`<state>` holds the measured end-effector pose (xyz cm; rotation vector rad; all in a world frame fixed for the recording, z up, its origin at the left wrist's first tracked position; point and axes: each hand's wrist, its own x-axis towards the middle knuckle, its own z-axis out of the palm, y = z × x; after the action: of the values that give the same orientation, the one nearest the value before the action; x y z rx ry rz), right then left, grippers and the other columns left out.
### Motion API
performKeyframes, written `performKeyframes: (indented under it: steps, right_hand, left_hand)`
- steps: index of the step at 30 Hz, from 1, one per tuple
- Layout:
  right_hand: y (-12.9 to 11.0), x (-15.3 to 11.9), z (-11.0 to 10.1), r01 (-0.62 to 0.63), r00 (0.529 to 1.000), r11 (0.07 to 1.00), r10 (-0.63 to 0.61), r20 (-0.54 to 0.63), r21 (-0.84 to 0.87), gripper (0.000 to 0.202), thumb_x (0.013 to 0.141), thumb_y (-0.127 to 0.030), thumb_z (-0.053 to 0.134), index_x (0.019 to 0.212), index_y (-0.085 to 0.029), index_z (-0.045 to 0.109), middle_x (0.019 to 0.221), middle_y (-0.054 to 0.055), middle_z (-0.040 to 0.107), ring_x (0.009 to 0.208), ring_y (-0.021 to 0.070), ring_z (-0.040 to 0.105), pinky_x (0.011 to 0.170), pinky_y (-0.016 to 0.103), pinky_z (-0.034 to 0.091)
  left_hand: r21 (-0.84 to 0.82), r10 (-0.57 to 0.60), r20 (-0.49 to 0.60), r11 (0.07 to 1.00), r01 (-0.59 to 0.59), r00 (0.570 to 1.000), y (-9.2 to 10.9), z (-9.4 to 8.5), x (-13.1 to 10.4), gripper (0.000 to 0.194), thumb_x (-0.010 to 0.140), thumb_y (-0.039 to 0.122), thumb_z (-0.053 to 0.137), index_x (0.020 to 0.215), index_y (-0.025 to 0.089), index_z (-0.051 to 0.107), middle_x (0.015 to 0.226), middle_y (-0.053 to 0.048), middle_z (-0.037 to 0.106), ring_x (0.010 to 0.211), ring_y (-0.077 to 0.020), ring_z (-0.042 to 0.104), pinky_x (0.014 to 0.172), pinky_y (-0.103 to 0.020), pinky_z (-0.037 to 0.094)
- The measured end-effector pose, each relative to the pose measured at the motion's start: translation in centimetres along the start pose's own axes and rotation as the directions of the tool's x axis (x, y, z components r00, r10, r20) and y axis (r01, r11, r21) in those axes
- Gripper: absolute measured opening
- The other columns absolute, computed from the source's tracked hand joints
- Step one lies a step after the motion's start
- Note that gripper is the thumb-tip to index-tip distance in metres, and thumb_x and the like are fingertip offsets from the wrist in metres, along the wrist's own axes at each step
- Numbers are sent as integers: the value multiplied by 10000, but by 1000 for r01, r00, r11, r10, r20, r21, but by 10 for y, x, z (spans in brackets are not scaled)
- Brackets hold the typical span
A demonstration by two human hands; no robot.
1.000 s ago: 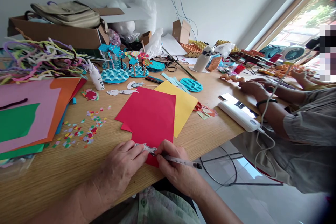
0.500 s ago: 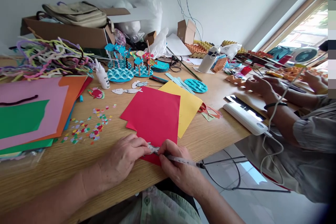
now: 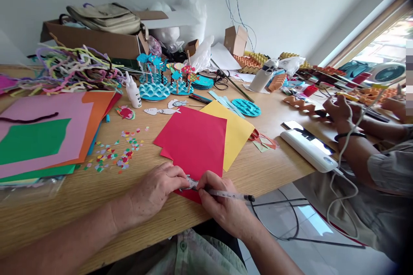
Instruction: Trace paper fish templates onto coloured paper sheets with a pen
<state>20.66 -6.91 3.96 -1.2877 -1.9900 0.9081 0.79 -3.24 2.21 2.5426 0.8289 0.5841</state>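
Wooden table (image 3: 258, 172), one, light grain, cluttered with craft supplies.

Left hand (image 3: 158, 191), one: fingers curled down, pressing a small white paper fish cut-out (image 3: 190, 183) flat onto a red paper sheet (image 3: 193, 146) at the near table edge. Grip closed on the cut-out.

Right hand (image 3: 222, 206), one: grip closed around a clear-barrelled pen with black cap (image 3: 226, 194), its tip touching the cut-out, barrel pointing off to the right.

Yellow paper sheet (image 3: 237, 131), one, lying partly under the red sheet's right side.

Loose white paper fish (image 3: 161, 111), two, lying beyond the red sheet.

Stack of large coloured sheets (image 3: 48, 137), one: pink, green and orange showing on top, at the left.

Confetti-like paper scraps (image 3: 112, 157), many, too small to count, between the stack and the red sheet.

White glue bottle (image 3: 133, 92), one, upright.

Blue wave-patterned paper stands with fish on sticks (image 3: 161, 86), two.

Tangle of pipe cleaners (image 3: 71, 71), uncounted.

Cardboard box (image 3: 97, 38), one, with a beige bag on top.

Another person's hands (image 3: 338, 109), at the right, near a white oblong device (image 3: 309, 151).
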Motion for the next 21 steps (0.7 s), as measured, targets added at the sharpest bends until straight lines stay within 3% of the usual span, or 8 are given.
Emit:
performKeyframes:
  steps: [12,21]
  right_hand:
    - [1,4,1,49,998,999,-49,37,-5,112,750,-92,428,738,-189,482,573,-58,453,506,92,408,498,191,306]
    - [-5,8,7,48,997,999,-47,68,-18,108,765,-98,429,753,-197,469,615,-44,495,538,99,437,525,193,333]
  left_hand:
    - [-63,-17,-13,998,16,1000,-3,4,-3,275,932,108,432,1048,241,643,981,-7,635,915,-163,526,820,-286,419]
    - [-106,-63,50,992,68,997,0,-1,0,215,916,119,470,983,232,640,972,10,618,908,-161,504,814,-270,394]
